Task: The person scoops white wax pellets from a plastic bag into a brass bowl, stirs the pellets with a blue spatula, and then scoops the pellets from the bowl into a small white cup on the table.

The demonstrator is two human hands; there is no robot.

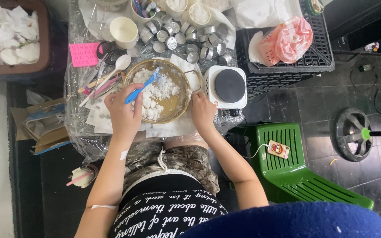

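Left hand: the left hand (123,111) sits over the near-left rim of the pan, fingers curled tight round the handle of a blue spatula (142,86).
Spatula: its blade slants up and right, the tip buried in the white lumps near the pan's far side.
Right hand: the right hand (203,110) rests at the pan's right edge, just under the wire handle; the fingers are tucked down against the rim and I cannot tell whether they grip it.
Pan: a round brass-coloured pan (175,105) stands on white paper at the near edge of the table, directly in front of the person.
Contents: white crumbly chunks (157,90) fill the left and middle; the lower right of the pan floor is bare.
Left margin: a white spoon (121,64) and a bundle of sticks and tools lie touching the pan's left side, with a pink note (83,54) beyond them.
Right margin: a small white hotplate (225,86) with a black disc stands just beside the pan, close to the right hand.
Far side: a white cup (123,31) and a crowd of small metal cups (186,37) press close behind the pan.
Table edge: crinkled clear plastic sheet (78,132) hangs over the near-left corner.
Floor room: a green plastic chair (296,172) with a phone on it stands to the person's right, dark tiles open beyond it.
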